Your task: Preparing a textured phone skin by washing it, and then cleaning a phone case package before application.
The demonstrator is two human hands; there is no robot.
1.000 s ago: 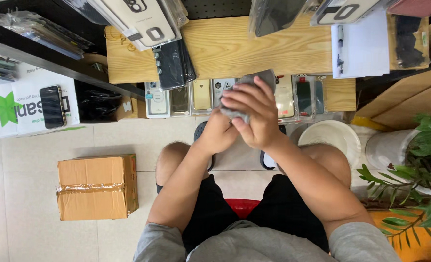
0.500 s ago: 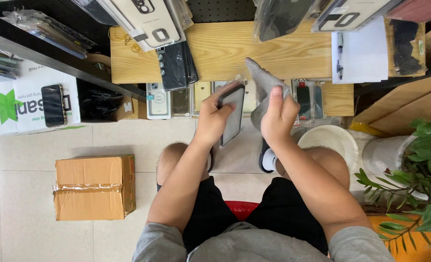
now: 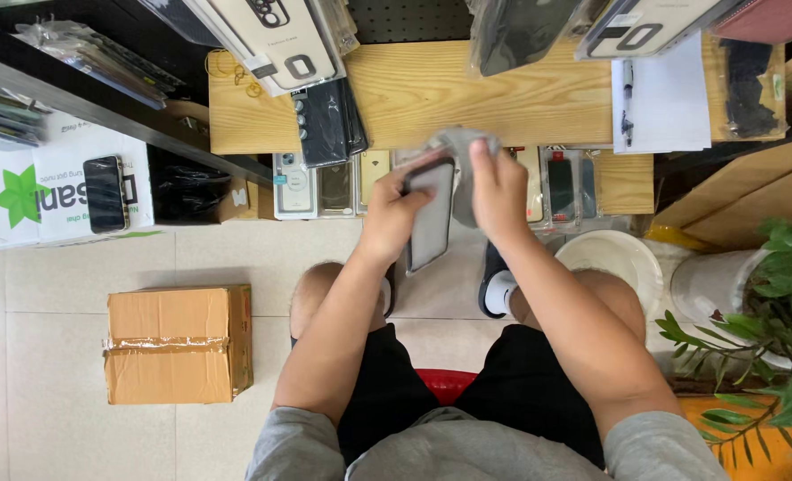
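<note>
Head view, taped cardboard box (image 3: 179, 343) seen on the tiled floor at left, dark smartphone (image 3: 432, 214) gripped by the left hand (image 3: 394, 214) over the knees, grey cloth (image 3: 460, 169) pinched by the right hand (image 3: 499, 191) against the phone's top, wooden shelf (image 3: 521, 98) behind, potted plant (image 3: 770, 312) at right.

The phone (image 3: 432, 214) is dark grey, the cloth (image 3: 457, 147) grey. The counter (image 3: 503, 98) is pale wood grain, the cardboard box (image 3: 178, 343) plain brown, the shorts (image 3: 467, 401) black.
</note>
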